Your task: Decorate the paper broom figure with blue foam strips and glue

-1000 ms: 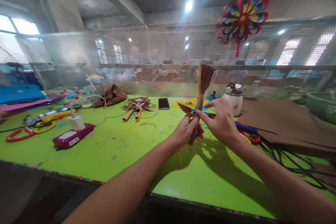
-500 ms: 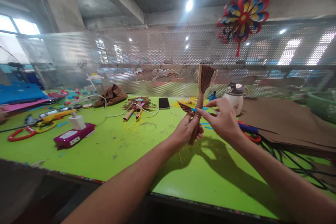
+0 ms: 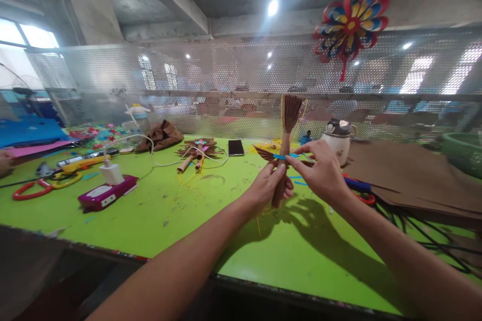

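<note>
As LH [image 3: 264, 186] grips tube [image 3: 278, 194], RH [image 3: 324, 173] pinches strip [image 3: 281, 157]

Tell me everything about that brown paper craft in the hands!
The brown paper craft has a rolled tube body, a pleated fan flaring on top and pleated wings, one partly hidden. A blue strip crosses its middle; thin yellow strands edge the fan. It leans slightly, fan up, over the green table. The left hand grips the tube; the right hand touches the strip.
</note>
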Action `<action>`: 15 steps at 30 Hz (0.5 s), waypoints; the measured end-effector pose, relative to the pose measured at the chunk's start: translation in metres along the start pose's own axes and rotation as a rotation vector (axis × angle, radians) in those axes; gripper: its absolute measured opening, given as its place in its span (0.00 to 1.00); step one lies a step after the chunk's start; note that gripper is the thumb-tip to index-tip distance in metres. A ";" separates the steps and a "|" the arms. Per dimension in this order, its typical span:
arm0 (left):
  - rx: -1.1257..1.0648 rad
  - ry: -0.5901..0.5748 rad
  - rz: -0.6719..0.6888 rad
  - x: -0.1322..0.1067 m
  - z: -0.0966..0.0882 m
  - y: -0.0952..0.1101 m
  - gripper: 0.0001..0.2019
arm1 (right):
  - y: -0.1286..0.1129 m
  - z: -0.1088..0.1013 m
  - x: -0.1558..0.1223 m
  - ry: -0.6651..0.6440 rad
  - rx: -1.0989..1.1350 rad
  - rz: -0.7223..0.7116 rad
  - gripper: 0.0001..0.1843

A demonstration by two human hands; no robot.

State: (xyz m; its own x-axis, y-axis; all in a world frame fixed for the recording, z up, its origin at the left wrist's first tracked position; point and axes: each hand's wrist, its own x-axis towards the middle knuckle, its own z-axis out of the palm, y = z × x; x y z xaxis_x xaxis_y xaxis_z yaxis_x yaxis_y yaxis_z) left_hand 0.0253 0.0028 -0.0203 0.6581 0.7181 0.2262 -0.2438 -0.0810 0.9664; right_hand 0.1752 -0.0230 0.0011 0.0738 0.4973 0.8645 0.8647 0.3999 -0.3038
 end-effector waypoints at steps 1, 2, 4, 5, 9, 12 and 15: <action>-0.006 -0.001 -0.001 0.000 0.000 0.000 0.19 | 0.000 0.000 0.000 0.000 0.001 0.000 0.10; -0.010 -0.001 -0.002 0.000 0.000 0.000 0.19 | 0.000 0.000 0.000 0.000 0.003 -0.001 0.10; -0.010 0.004 -0.007 0.000 0.000 -0.001 0.19 | -0.001 -0.001 0.000 0.000 0.010 0.000 0.10; -0.009 0.009 -0.011 0.000 0.000 -0.001 0.19 | -0.002 -0.001 0.000 0.003 0.013 0.001 0.10; -0.016 0.036 -0.023 0.001 -0.002 -0.002 0.19 | -0.006 -0.004 0.001 0.020 0.023 -0.003 0.09; -0.020 0.039 -0.017 0.001 -0.003 -0.002 0.19 | -0.004 -0.004 0.001 0.032 0.026 0.008 0.08; -0.025 0.032 -0.015 0.002 -0.004 -0.003 0.19 | 0.001 -0.003 0.001 0.037 0.032 0.030 0.07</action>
State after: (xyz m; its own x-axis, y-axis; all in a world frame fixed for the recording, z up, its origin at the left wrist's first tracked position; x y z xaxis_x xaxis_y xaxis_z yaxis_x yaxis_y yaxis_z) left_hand 0.0239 0.0071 -0.0230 0.6386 0.7410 0.2077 -0.2527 -0.0530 0.9661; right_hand 0.1775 -0.0243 0.0032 0.1177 0.4810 0.8688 0.8458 0.4098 -0.3415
